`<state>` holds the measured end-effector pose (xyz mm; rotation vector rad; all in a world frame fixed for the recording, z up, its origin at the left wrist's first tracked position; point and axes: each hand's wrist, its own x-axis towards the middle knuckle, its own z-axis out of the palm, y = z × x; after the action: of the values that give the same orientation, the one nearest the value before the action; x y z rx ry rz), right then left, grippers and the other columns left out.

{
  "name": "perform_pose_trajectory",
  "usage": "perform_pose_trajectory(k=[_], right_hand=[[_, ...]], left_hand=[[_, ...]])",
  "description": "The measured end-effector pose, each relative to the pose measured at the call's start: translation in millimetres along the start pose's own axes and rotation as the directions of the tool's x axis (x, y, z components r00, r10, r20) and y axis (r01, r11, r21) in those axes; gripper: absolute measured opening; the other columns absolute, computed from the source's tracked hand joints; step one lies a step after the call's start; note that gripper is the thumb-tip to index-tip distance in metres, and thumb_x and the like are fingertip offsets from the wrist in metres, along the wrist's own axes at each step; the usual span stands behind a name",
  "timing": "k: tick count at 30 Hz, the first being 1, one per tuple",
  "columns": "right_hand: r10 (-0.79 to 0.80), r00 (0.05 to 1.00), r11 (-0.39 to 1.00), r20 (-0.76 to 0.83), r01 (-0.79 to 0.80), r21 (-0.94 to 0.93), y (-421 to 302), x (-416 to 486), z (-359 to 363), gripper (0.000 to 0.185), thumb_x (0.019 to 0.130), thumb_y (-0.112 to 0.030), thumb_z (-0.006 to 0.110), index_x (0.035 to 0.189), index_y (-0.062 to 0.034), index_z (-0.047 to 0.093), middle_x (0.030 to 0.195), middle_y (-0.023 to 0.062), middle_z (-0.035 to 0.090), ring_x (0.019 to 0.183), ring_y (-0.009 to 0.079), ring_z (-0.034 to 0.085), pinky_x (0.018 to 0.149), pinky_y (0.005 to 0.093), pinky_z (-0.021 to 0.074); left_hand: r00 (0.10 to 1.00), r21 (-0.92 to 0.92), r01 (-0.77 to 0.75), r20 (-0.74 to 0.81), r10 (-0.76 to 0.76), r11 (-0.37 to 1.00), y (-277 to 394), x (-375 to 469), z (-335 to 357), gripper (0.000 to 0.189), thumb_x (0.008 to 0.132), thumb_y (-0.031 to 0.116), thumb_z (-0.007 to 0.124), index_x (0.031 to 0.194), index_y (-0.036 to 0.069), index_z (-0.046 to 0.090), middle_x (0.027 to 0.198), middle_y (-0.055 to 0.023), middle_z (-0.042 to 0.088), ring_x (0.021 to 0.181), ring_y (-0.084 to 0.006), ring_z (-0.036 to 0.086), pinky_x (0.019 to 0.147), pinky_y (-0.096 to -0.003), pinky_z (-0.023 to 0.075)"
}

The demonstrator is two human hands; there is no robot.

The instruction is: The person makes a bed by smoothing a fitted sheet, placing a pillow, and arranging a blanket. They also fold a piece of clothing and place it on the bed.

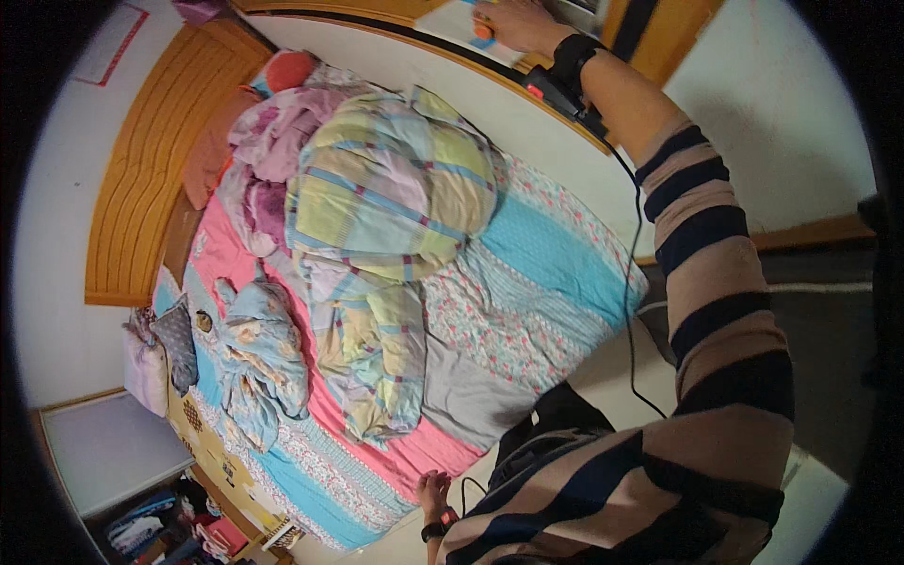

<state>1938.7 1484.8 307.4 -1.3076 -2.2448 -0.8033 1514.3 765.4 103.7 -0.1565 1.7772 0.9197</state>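
Observation:
My right hand (521, 27) reaches to the ledge at the top of the view, its fingers around a small orange object (483, 30) over a white and blue flat item (452, 27). What the orange object is cannot be told. My left hand (432, 486) hangs near the bed's lower edge, fingers loosely curled and apart, with nothing seen in it. A rumpled plaid quilt (395, 191) lies bunched on the bed between the hands. Beside it are a light blue patterned garment or cloth (265, 339) and a purple and white blanket (282, 134).
The bed bears a pink, blue and floral cover (551, 240) and a grey cloth (470, 388). A wooden headboard (162, 169) stands left. An open compartment with clothes (169, 530) is lower left. A black cable (632, 318) runs beside my right arm.

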Motion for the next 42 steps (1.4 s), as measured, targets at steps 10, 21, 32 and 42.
perform_pose_trajectory(k=[10,21,32,42], right_hand=[[0.015,0.778,0.315,0.628,-0.6,0.736,-99.4,-260.5,-75.2,0.021,0.086,-0.018,0.054,0.102,-0.0068,0.06,0.091,0.0101,0.064,0.082,0.0226,0.061,0.072,0.033,0.048],[0.627,0.015,0.354,0.779,-0.896,-0.268,-133.9,-580.6,-21.7,0.077,0.073,-0.019,0.065,0.133,0.0038,0.023,0.136,0.029,0.026,0.123,0.0398,0.035,0.097,0.0451,0.0376],[0.613,-0.064,0.409,0.788,-0.827,-0.386,-134.3,-591.4,9.0,0.049,0.068,-0.033,0.071,0.108,-0.0097,0.056,0.121,0.0202,0.048,0.108,0.0352,0.048,0.087,0.0457,0.0431],[0.315,0.496,0.331,0.809,-0.857,0.396,-182.9,-515.2,-96.3,0.023,0.07,-0.017,0.063,0.088,-0.0058,0.056,0.078,0.0145,0.059,0.072,0.0304,0.059,0.066,0.0404,0.0454]], left_hand=[[0.999,0.001,0.05,-0.014,-0.05,0.999,23.3,4.7,8.4,0.016,0.085,0.016,0.057,0.096,0.005,0.054,0.084,-0.0133,0.063,0.075,-0.0252,0.062,0.069,-0.0347,0.0517],[0.957,0.208,-0.285,0.122,0.265,0.936,201.3,-3.4,53.4,0.012,0.089,0.018,0.055,0.093,0.007,0.055,0.085,-0.0035,0.061,0.079,-0.0148,0.058,0.077,-0.0321,0.0473],[0.788,0.405,-0.49,0.585,0.193,0.771,230.0,-31.7,221.0,0.016,0.09,0.013,0.049,0.101,0.002,0.053,0.094,-0.01,0.061,0.087,-0.0183,0.06,0.078,-0.0292,0.0473],[0.693,0.545,-0.381,0.703,-0.16,0.746,154.7,-23.6,281.8,0.028,0.091,0.024,0.051,0.109,0.003,0.052,0.101,-0.0121,0.061,0.096,-0.023,0.059,0.085,-0.0345,0.0453]])
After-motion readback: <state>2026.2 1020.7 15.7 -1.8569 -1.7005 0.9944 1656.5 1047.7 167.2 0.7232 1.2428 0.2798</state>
